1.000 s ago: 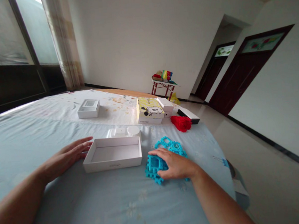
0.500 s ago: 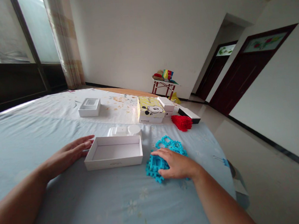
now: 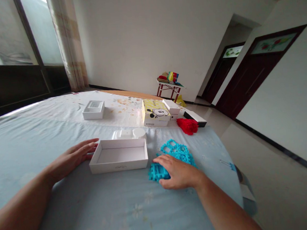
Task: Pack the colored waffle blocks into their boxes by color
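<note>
An open white cardboard box (image 3: 118, 164) lies before me, shallow and with nothing inside. My left hand (image 3: 75, 156) rests at its left side, fingers stretched out, their tips at or very near the box wall. To the right of the box is a pile of blue interlocking plastic pieces (image 3: 176, 149) with toothed edges. My right hand (image 3: 176, 172) is closed around a blue toothed plastic piece (image 3: 158, 171) at the pile's near left, thumb in front and fingers over the top. Part of that piece is hidden beneath the hand.
Behind the box sits a clear-and-white plastic tray (image 3: 129, 134). Farther back are a white box (image 3: 93, 113), a yellow cartoon-printed box (image 3: 156, 116), a white carton (image 3: 171, 106), a red toothed pile (image 3: 187, 126) and a black-and-white box (image 3: 195, 118). The table's edge curves along the right.
My right hand has shifted slightly left, and the blue piece under it has tipped and turned. My left hand stays by the box.
</note>
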A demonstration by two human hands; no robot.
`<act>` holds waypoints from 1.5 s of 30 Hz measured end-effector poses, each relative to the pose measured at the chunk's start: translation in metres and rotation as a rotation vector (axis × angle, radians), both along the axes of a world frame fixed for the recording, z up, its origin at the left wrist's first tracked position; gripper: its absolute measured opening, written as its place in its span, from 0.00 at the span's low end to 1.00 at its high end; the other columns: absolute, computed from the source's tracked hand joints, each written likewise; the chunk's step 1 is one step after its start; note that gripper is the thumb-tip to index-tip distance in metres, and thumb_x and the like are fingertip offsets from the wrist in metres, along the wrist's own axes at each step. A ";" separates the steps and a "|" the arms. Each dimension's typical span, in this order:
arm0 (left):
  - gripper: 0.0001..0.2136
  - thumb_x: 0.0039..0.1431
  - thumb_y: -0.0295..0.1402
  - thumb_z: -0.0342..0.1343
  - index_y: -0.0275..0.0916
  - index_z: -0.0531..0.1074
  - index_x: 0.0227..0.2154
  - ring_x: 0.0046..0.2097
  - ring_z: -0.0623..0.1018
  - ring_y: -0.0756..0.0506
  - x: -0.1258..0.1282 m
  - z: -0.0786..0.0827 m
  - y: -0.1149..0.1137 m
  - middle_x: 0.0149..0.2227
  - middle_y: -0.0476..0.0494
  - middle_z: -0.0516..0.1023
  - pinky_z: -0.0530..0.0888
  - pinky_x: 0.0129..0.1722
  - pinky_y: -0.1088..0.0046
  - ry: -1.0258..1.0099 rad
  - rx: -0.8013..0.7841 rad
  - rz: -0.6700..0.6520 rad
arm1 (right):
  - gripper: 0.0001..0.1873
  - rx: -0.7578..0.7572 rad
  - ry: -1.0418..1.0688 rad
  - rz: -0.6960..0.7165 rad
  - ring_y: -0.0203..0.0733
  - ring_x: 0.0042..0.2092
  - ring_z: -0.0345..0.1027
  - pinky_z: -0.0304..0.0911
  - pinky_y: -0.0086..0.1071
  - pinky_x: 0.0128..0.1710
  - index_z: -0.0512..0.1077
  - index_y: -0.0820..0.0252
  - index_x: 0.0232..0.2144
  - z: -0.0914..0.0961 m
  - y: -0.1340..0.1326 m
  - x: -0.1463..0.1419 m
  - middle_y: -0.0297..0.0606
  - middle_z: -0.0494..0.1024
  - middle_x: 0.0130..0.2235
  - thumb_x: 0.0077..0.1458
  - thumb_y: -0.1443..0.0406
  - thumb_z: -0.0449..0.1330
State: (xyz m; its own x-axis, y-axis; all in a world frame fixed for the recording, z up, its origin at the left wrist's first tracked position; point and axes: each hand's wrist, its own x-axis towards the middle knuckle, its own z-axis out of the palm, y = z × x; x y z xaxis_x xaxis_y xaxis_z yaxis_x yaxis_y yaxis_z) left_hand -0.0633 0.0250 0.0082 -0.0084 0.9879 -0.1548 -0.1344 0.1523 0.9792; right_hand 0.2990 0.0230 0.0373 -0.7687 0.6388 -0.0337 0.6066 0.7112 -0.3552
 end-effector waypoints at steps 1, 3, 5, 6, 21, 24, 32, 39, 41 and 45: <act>0.25 0.46 0.45 0.59 0.41 0.68 0.47 0.48 0.74 0.41 0.000 0.000 0.000 0.48 0.42 0.75 0.75 0.41 0.74 0.002 -0.001 0.002 | 0.34 0.006 -0.007 -0.013 0.48 0.56 0.54 0.47 0.39 0.57 0.59 0.65 0.54 0.000 -0.001 -0.002 0.47 0.64 0.53 0.44 0.60 0.59; 0.24 0.47 0.45 0.59 0.41 0.68 0.47 0.48 0.74 0.41 0.000 0.000 -0.001 0.48 0.42 0.75 0.75 0.41 0.73 0.005 -0.001 -0.007 | 0.33 0.031 -0.016 -0.048 0.49 0.55 0.55 0.47 0.40 0.57 0.60 0.64 0.52 -0.001 -0.004 -0.006 0.47 0.65 0.51 0.44 0.59 0.60; 0.24 0.48 0.44 0.58 0.41 0.67 0.48 0.49 0.74 0.41 0.000 0.001 -0.001 0.48 0.42 0.75 0.75 0.41 0.72 0.009 0.005 -0.016 | 0.31 0.065 -0.023 -0.078 0.50 0.54 0.56 0.49 0.41 0.56 0.62 0.63 0.50 -0.002 -0.006 -0.010 0.47 0.67 0.50 0.44 0.60 0.61; 0.23 0.48 0.44 0.58 0.41 0.67 0.48 0.49 0.74 0.41 0.001 0.001 -0.002 0.48 0.42 0.75 0.75 0.41 0.73 0.012 0.008 -0.018 | 0.30 0.080 -0.027 -0.083 0.50 0.54 0.56 0.49 0.41 0.56 0.62 0.62 0.49 -0.003 -0.006 -0.011 0.46 0.67 0.49 0.43 0.61 0.62; 0.25 0.48 0.45 0.57 0.41 0.65 0.49 0.50 0.73 0.41 0.001 0.001 -0.003 0.49 0.41 0.74 0.74 0.43 0.73 0.027 0.005 -0.025 | 0.28 -0.091 0.157 -0.071 0.42 0.47 0.62 0.57 0.32 0.46 0.63 0.56 0.45 0.017 0.013 0.004 0.36 0.69 0.44 0.38 0.69 0.63; 0.25 0.48 0.45 0.57 0.42 0.65 0.49 0.49 0.73 0.41 -0.001 0.000 -0.002 0.51 0.42 0.73 0.74 0.43 0.73 0.036 0.000 -0.034 | 0.24 -0.097 0.240 -0.185 0.40 0.41 0.65 0.59 0.31 0.41 0.64 0.57 0.43 0.027 0.035 0.007 0.34 0.71 0.41 0.41 0.69 0.61; 0.25 0.48 0.46 0.57 0.44 0.64 0.49 0.52 0.71 0.39 -0.001 0.001 -0.002 0.49 0.44 0.74 0.74 0.43 0.70 0.052 0.004 -0.059 | 0.23 -0.099 0.256 -0.193 0.38 0.37 0.66 0.61 0.30 0.37 0.65 0.59 0.40 0.017 0.088 -0.005 0.33 0.72 0.36 0.38 0.69 0.62; 0.24 0.51 0.44 0.55 0.44 0.63 0.50 0.55 0.67 0.41 -0.004 -0.004 -0.002 0.52 0.45 0.71 0.74 0.44 0.72 0.031 -0.003 -0.076 | 0.23 0.056 0.078 -0.209 0.41 0.41 0.64 0.60 0.32 0.40 0.65 0.61 0.41 -0.006 0.119 -0.015 0.39 0.70 0.41 0.39 0.69 0.62; 0.23 0.52 0.44 0.54 0.45 0.63 0.51 0.55 0.66 0.41 -0.006 -0.006 -0.001 0.53 0.46 0.71 0.73 0.45 0.72 0.026 -0.004 -0.089 | 0.24 0.051 0.042 -0.190 0.43 0.44 0.63 0.59 0.34 0.44 0.66 0.61 0.41 -0.014 0.126 -0.016 0.40 0.70 0.42 0.36 0.70 0.62; 0.23 0.51 0.44 0.54 0.45 0.63 0.50 0.55 0.66 0.40 -0.008 -0.007 0.000 0.53 0.46 0.71 0.74 0.45 0.71 0.020 -0.005 -0.087 | 0.30 0.026 -0.036 -0.147 0.49 0.49 0.61 0.56 0.39 0.48 0.66 0.62 0.45 -0.023 0.130 -0.012 0.44 0.69 0.46 0.35 0.67 0.64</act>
